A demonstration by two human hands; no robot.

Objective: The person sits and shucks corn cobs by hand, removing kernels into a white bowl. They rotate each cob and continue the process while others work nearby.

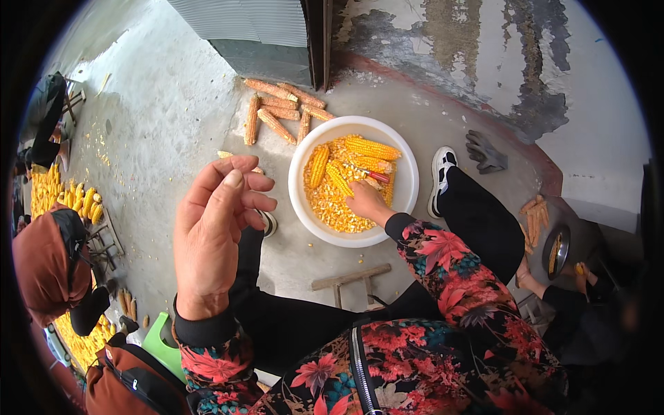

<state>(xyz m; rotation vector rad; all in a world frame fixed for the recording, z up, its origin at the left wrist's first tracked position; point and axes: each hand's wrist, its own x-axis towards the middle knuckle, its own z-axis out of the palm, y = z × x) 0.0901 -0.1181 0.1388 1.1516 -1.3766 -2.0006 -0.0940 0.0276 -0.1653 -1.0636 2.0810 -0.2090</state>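
Note:
My left hand (pixel 220 223) is raised left of a white plastic basin (pixel 407 207), its fingers loosely curled and apart, with nothing in it. Inside the basin, my right hand (pixel 365 199) grips the lower end of a yellow corn cob (pixel 338 179). Loose corn kernels (pixel 332 212) fill the basin's bottom. Another cob (pixel 319 166) lies at its left, and several more, some partly stripped, lie at the top and right. A tool with a red handle (pixel 377 176) rests on the cobs just above my right hand; its metal end is partly hidden among the corn.
Stripped cobs (pixel 277 125) lie on the concrete floor beyond the basin. A grey glove (pixel 485 151) lies at right, near the wall. A wooden stool (pixel 353 277) stands before my lap. People with corn piles (pixel 78 197) are at left; another person sits right by a metal bowl (pixel 564 249).

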